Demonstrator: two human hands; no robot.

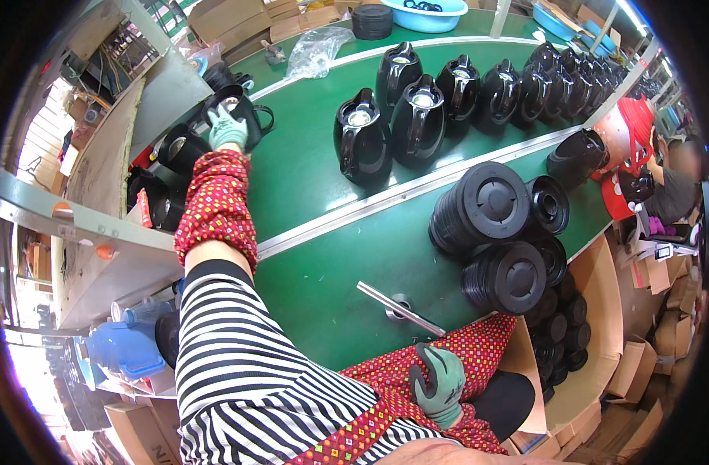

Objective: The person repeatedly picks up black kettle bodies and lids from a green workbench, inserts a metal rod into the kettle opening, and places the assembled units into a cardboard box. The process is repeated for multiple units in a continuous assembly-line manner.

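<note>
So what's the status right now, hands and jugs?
Left hand stretched out, on a black jug at the belt's far edge. Right hand gloved, empty, resting near the lap. Jug row mid-belt, black lid stacks alongside; nothing blocking the reach.

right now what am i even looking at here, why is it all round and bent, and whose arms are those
This is one picture from a wide fisheye camera worn on a person's head, looking down at their own arms, so straight edges curve near the rim. The left hand, in a pale green glove, reaches far out and rests on a black jug at the edge of the green conveyor belt. The right hand, also gloved, rests near the person's body and holds nothing. More black jugs stand in a row on the belt. Stacks of round black lids lie on the nearer green table, beside a metal bar. Another person sits far right.
</note>
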